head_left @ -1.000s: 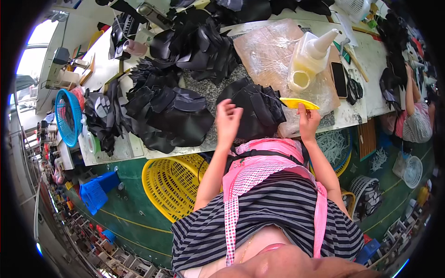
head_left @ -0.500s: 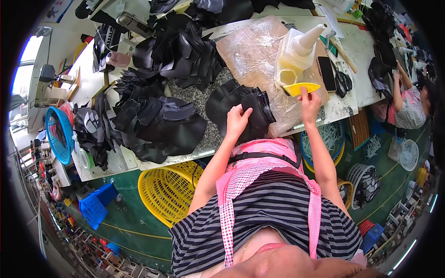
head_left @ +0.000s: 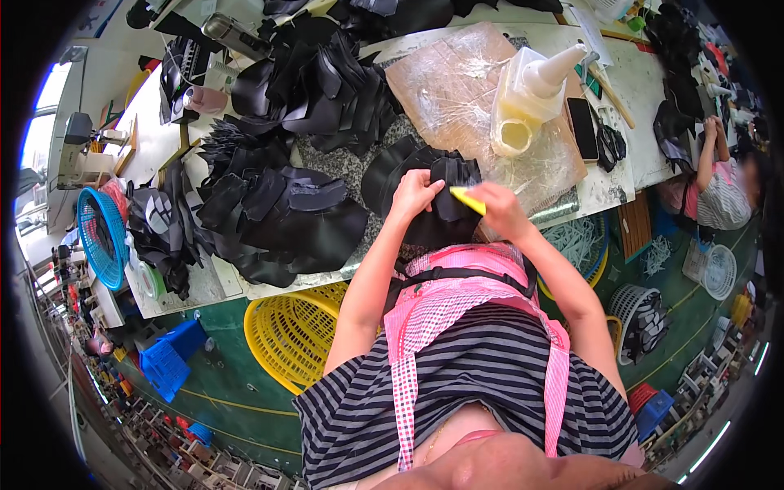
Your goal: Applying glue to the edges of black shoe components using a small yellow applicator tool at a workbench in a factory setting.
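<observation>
My left hand (head_left: 414,194) presses down on a black leather piece (head_left: 445,200) lying on top of a small stack at the table's front edge. My right hand (head_left: 500,209) grips a flat yellow tool (head_left: 467,199) and holds its tip against that same piece, close to my left fingers. Behind the stack lies a board wrapped in clear plastic (head_left: 457,86), and on it stands a translucent glue bottle (head_left: 535,82) with a cone nozzle.
Big heaps of black cut pieces (head_left: 278,204) cover the table's left and back. A phone (head_left: 582,128) and scissors (head_left: 608,143) lie at the right. A yellow basket (head_left: 294,335) and blue crate (head_left: 167,359) stand on the green floor. Another person (head_left: 723,180) works at far right.
My right hand has brought the yellow tool down from beside the glue bottle onto the black piece. My left hand has come down and settled on the stack.
</observation>
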`<state>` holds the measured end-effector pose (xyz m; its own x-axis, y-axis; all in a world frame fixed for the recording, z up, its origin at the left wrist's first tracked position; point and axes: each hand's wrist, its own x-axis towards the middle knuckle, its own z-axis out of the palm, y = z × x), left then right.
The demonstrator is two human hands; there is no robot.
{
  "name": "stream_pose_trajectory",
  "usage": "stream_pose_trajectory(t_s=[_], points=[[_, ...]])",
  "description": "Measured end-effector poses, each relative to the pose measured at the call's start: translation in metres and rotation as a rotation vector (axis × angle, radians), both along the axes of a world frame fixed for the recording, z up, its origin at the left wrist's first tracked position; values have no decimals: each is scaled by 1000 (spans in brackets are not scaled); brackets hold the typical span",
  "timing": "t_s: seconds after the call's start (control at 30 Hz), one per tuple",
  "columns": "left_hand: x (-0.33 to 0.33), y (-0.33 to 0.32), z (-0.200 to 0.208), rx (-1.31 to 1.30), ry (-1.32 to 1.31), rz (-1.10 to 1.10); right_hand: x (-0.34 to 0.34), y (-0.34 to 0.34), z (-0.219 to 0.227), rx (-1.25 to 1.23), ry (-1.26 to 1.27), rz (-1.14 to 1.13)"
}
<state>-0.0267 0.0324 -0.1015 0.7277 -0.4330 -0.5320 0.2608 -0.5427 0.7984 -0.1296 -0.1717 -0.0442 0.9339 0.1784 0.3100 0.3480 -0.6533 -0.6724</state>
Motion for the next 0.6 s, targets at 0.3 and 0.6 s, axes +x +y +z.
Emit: stream_pose_trajectory(t_s=[0.3,0.6], points=[[1,6,6,-234,104,30,-17,9,36,74,38,-114],[3,9,0,-275,187,30,-24,16,43,1,129,-55]])
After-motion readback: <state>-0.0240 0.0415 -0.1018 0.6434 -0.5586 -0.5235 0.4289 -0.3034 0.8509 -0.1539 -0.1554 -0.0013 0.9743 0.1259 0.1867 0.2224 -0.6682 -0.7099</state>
